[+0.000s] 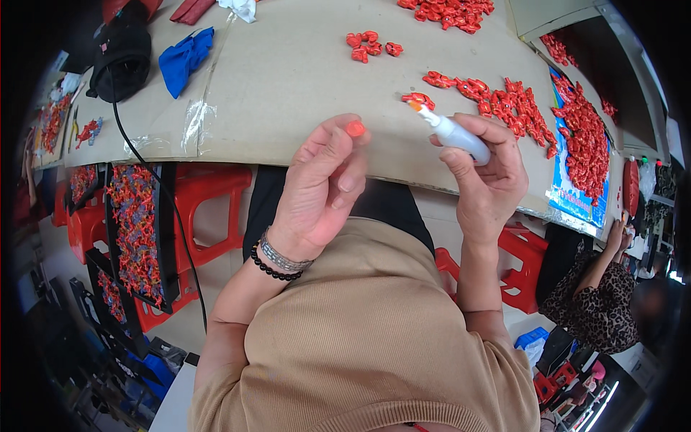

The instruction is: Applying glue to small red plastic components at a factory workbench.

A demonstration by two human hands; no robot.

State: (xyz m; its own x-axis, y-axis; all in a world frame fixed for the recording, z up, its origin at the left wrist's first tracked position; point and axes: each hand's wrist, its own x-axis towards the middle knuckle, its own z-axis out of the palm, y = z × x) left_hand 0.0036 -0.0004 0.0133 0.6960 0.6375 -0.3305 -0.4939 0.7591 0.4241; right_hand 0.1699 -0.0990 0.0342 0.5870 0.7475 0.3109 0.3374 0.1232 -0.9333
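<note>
Between the fingertips of my left hand point(317, 183) is a small round red-orange piece point(355, 129); its exact kind does not show. My right hand point(489, 173) is closed around a small translucent squeeze bottle point(464, 139). The bottle's white nozzle has an orange tip and slants up to the left, apart from the piece. Just past that tip, a single red figure point(418, 100) lies on the tabletop point(288, 93). A row of similar small red figures point(504, 101) stretches away to the right of the bottle.
A blue sheet point(568, 201) under a large heap of red figures point(584, 144) lies at the right. Farther back are a small cluster point(367, 47) and another pile point(453, 13). A blue cloth point(186, 61), black cap point(122, 57) and dangling black cable point(155, 173) are left. Another person sits at right.
</note>
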